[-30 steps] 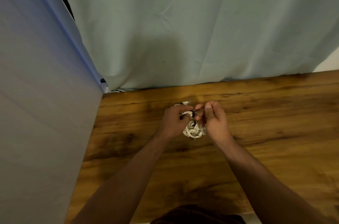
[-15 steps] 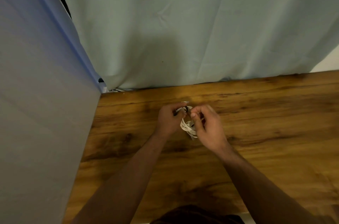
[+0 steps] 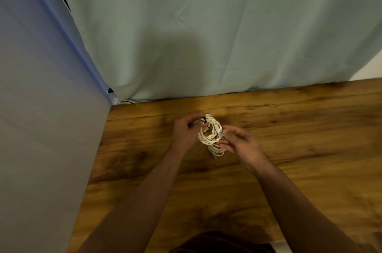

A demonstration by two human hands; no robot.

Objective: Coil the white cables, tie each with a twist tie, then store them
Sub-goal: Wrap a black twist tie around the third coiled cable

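A coiled white cable [image 3: 210, 134] is held just above the wooden table [image 3: 289, 139], near its far edge. My left hand [image 3: 186, 132] grips the coil's upper left side, where a black twist tie [image 3: 201, 121] wraps the loops. My right hand [image 3: 239, 143] pinches the coil's right side by a connector end. A lower loop of white cable [image 3: 217, 151] shows under the coil, partly hidden by my right hand; whether it belongs to the same cable I cannot tell.
A pale green curtain [image 3: 206, 35] hangs along the table's far edge. A grey-blue panel [image 3: 41, 128] closes off the left side. Bare wood stretches to the right and toward me.
The hands have drawn slightly apart. The coil now shows as an open ring between them, and my right hand has shifted right and lower on it.
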